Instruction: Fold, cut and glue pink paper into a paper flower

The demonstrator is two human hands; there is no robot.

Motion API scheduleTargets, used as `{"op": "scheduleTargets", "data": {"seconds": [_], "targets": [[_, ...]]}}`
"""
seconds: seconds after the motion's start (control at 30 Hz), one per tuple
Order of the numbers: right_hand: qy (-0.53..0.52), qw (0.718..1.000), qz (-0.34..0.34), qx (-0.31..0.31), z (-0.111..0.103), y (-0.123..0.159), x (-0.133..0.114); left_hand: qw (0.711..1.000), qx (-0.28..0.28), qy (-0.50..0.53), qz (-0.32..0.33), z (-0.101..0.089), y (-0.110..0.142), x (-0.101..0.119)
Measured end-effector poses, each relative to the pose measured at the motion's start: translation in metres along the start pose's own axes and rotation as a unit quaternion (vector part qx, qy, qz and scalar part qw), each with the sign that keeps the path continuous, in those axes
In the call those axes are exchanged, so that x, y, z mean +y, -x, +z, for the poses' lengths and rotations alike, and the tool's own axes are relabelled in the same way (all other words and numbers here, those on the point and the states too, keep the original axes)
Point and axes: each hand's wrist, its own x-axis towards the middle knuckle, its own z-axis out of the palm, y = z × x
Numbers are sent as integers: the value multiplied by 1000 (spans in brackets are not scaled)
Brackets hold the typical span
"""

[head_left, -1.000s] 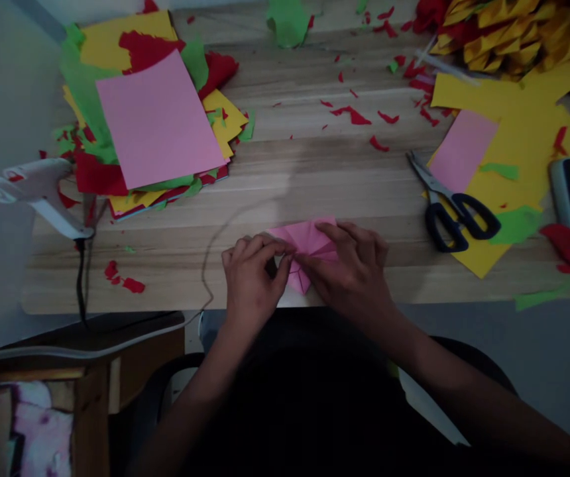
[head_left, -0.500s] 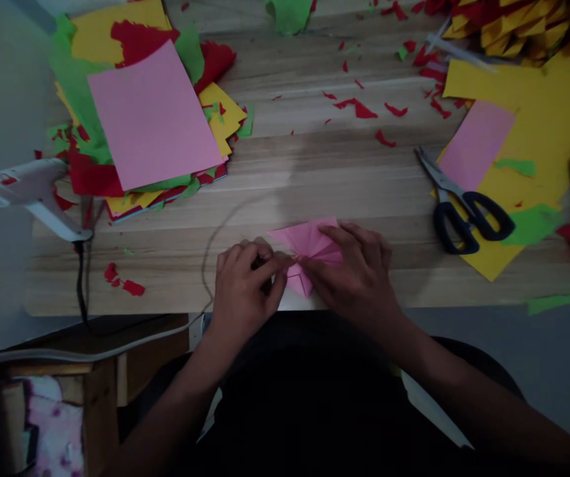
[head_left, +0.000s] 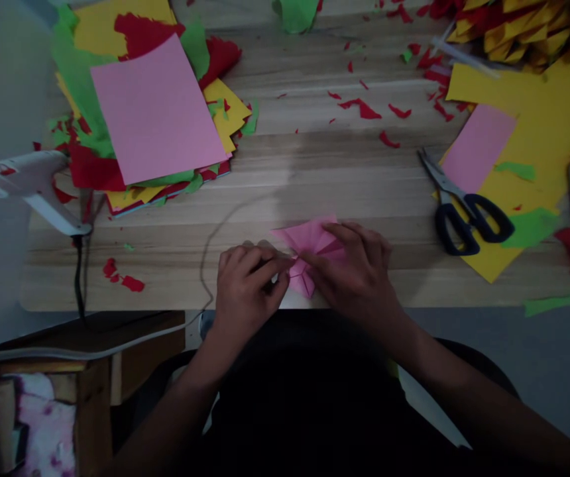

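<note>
A pink folded paper [head_left: 309,235] with creases fanning out lies at the table's near edge, between my hands. My left hand [head_left: 248,278] is closed at its left side, thumb and forefinger pinching the paper near its middle. From the right, my right hand [head_left: 357,265] grips the same paper, its fingers over the right part and its thumb or fingertip close to the left fingertips. Its lower point sticks out below the fingertips. Part of the paper is hidden under my right hand.
Scissors [head_left: 458,212] with dark handles lie at right, partly on yellow paper [head_left: 538,146]. A white glue gun [head_left: 41,185] stands at left, its cord hanging over the edge. A pink sheet [head_left: 160,112] tops a paper pile. Red scraps [head_left: 362,109] are scattered behind.
Both hands stay pinched on the pink paper with only tiny finger shifts. The whole view has shifted slightly; nothing else on the table has visibly moved.
</note>
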Motion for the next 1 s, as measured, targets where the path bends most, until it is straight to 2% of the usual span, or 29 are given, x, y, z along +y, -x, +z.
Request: {"op": "scheduleTargets", "data": {"seconds": [0.13, 0.37, 0.5, 0.6, 0.7, 0.77, 0.8, 0.87, 0.9, 0.93, 1.0], "targets": [[3, 1000, -13, -17, 2, -1, 2, 1000, 4, 0, -9, 0, 0, 2], [-7, 999, -6, -39, 0, -3, 1, 996, -40, -81, -23, -5, 4, 5], [-38, 999, 1, -34, -1, -4, 5, 994, -54, -90, -13, -8, 6, 6], [-149, 987, 48, 27, -1, -7, 14, 996, -49, -79, -11, -6, 6, 6], [-284, 938, 138, 142, -5, -10, 24, 995, -36, -88, -37, 0, 2, 7], [-323, 913, 177, 176, -10, -14, 24, 995, -19, -86, -53, 4, 0, 10], [-327, 909, 184, 181, -14, -17, 22, 996, 1, -71, -51, 5, 1, 13], [-301, 923, 164, 177, -22, -27, 9, 995, 93, -11, -22, 3, 6, 23], [-272, 938, 139, 166, -26, -34, 0, 988, 155, 26, 5, 0, 11, 32], [-230, 957, 101, 143, -29, -42, -11, 979, 192, 59, 39, -4, 16, 42], [-123, 991, 21, 55, -27, -64, -36, 971, 186, 93, 116, -13, 26, 65]]}}
